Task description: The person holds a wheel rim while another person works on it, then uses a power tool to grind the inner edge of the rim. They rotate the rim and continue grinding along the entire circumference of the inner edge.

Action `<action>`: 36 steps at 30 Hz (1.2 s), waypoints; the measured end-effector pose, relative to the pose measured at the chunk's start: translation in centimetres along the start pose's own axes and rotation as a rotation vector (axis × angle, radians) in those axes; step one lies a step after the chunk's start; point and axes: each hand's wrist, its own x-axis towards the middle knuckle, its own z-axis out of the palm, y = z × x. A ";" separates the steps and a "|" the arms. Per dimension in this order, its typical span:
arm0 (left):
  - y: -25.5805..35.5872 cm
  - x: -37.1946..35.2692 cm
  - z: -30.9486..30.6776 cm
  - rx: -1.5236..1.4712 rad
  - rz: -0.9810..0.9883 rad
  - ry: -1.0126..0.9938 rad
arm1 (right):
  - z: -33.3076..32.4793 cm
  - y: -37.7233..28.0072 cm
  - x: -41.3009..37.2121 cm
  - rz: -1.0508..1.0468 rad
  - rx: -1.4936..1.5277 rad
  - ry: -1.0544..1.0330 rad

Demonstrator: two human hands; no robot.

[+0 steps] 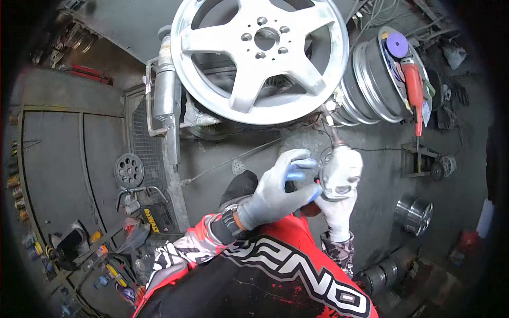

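My left hand [275,185], in a grey glove with blue-stained fingertips, has its fingers curved and apart with nothing between them. Its thumb tip comes right up to a white-covered power tool [342,172], which looks like a straight grinder with a thin shaft pointing away from me. My right hand [338,211], in a white glove, is wrapped round the tool's body from below, its fingers partly hidden. Just beyond both hands stands a silver five-spoke wheel rim [260,79], its face turned toward me.
At the right, more rims [366,85] lie on their sides, with a red angle grinder [412,87] and a purple disc [396,45] on the end one. A loose rim [413,214] rests on the floor. To the left are a metal cylinder [165,87] and a DeWalt case [154,220].
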 end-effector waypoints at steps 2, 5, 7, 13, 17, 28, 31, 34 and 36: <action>-2.4 -0.5 -1.1 0.340 0.047 -0.110 | -0.8 -0.8 -1.6 0.008 0.133 0.107; -3.7 -1.1 -0.3 0.404 -0.020 -0.451 | -0.7 -4.4 -2.5 0.049 0.682 0.129; -1.2 -0.5 1.0 0.468 -0.282 -0.628 | -0.9 -5.2 -2.4 -0.059 0.887 0.069; -1.1 -2.2 2.9 0.673 0.032 -0.460 | -1.8 -4.3 -2.7 -0.243 0.966 0.125; -2.9 -4.3 3.7 0.881 0.113 -0.295 | -1.0 -3.0 -4.0 -0.198 1.009 0.285; 4.4 2.1 -15.1 0.982 0.469 0.563 | -5.5 3.4 -6.1 -0.181 1.235 0.255; 12.1 8.1 -21.4 1.056 0.706 0.765 | -5.9 4.2 -1.1 -0.203 1.182 0.302; 14.9 15.9 -28.8 1.402 0.685 0.863 | -5.6 6.5 5.7 -0.178 1.312 0.206; 15.4 19.8 -29.7 1.468 0.516 0.956 | -4.7 7.8 10.4 -0.096 1.357 0.219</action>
